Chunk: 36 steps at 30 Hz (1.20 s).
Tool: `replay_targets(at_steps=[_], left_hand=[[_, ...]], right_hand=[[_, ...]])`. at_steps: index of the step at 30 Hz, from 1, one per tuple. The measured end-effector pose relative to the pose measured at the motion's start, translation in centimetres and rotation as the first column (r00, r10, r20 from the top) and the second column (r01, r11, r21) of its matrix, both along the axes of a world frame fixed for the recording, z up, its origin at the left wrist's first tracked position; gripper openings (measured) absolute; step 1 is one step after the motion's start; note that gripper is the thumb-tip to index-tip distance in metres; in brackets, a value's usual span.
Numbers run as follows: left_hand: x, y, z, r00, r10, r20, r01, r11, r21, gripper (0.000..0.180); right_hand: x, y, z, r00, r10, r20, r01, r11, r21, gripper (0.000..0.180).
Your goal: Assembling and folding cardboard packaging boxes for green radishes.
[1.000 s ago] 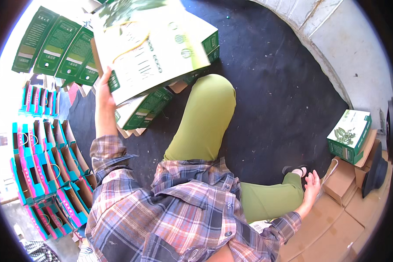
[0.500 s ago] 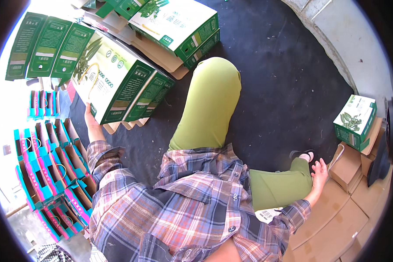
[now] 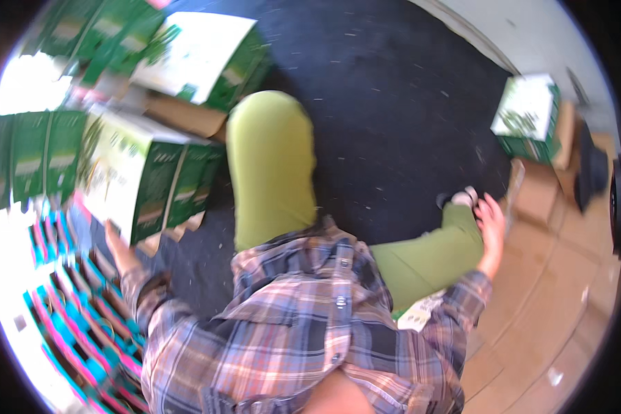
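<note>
Your left hand (image 3: 121, 243) grips the lower edge of a green and white carton (image 3: 145, 181), which you hold tilted above the dark mat (image 3: 393, 117), just left of your bent knee in yellow-green trousers (image 3: 272, 172). The carton's broad face is white with a green plant picture and its side panels are dark green. Behind it, farther up the mat, lies another green and white box (image 3: 200, 58) on brown flattened cardboard (image 3: 186, 116). At far left a row of flat green cartons (image 3: 31, 159) lies side by side, and below them sit teal and pink packs (image 3: 69, 303) in rows. Your right hand (image 3: 491, 224) rests open, fingers spread, by your right foot, holding nothing. Well apart at upper right stands a small green and white box (image 3: 528, 117) on brown cardboard boxes (image 3: 538, 200).
</note>
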<state>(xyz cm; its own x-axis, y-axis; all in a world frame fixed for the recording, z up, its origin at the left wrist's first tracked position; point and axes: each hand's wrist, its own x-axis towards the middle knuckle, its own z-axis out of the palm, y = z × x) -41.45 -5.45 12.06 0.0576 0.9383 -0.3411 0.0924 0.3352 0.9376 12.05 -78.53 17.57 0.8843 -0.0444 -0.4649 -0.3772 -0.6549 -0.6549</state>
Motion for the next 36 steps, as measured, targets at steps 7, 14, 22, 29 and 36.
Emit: replay_targets(at_steps=[7, 14, 22, 29, 36], left_hand=[[3.8, 0.6, 6.7, 0.154, 0.326, -0.933, 0.175, 0.920, 0.351, 0.047], [27.6, -8.7, 12.2, 0.777, -0.125, -0.617, 0.596, 0.462, 0.657, 0.033], [46.7, -25.1, 10.1, 0.233, -0.503, -0.832, 0.796, -0.393, 0.461, 0.033], [49.1, -26.9, 2.6, -0.249, -0.439, -0.863, 0.872, -0.489, -0.003, 0.034], [48.6, -24.5, 4.1, -0.213, -0.329, -0.920, 0.896, -0.442, -0.049, 0.037]], right_hand=[[-0.1, 0.7, 0.2, 0.946, -0.236, 0.220, 0.154, 0.929, 0.337, 0.040], [-8.1, -10.7, -10.6, 0.745, -0.655, 0.129, 0.551, 0.712, 0.436, 0.034], [-27.0, -11.6, -22.8, 0.356, -0.809, -0.467, 0.934, 0.290, 0.210, 0.023], [-35.1, -8.3, -27.7, -0.108, -0.706, -0.700, 0.915, -0.345, 0.208, 0.031], [-35.0, -5.0, -40.4, -0.219, -0.394, -0.893, 0.451, -0.852, 0.265, 0.036]])
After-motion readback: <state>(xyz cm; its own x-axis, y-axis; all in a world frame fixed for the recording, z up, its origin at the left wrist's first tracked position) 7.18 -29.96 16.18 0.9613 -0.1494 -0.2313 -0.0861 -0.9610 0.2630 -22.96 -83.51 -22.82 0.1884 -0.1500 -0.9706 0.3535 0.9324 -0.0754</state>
